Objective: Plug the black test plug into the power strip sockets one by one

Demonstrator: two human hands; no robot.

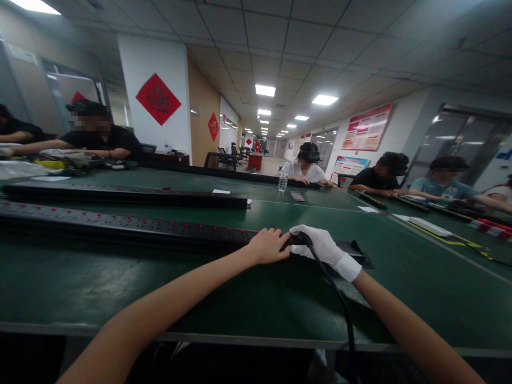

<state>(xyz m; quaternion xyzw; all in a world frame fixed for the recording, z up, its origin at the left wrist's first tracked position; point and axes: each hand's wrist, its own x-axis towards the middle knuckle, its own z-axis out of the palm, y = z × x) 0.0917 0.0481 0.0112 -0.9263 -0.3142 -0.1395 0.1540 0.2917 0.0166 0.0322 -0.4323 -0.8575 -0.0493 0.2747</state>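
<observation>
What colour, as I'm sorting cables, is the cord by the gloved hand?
The cord is black; the head view shows it best.

Near black strip (132, 226) cut off left; cable (338, 292) cut off below

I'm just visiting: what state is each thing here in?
Left hand: bare, laid over the long black strip
Right hand: white-gloved, holding the black plug
Black plug: held; whether seated, can't tell
Cord: trailing past the table's near edge
Long black strip: lying on the table
Bottle: upright
Ceiling lights: on
</observation>
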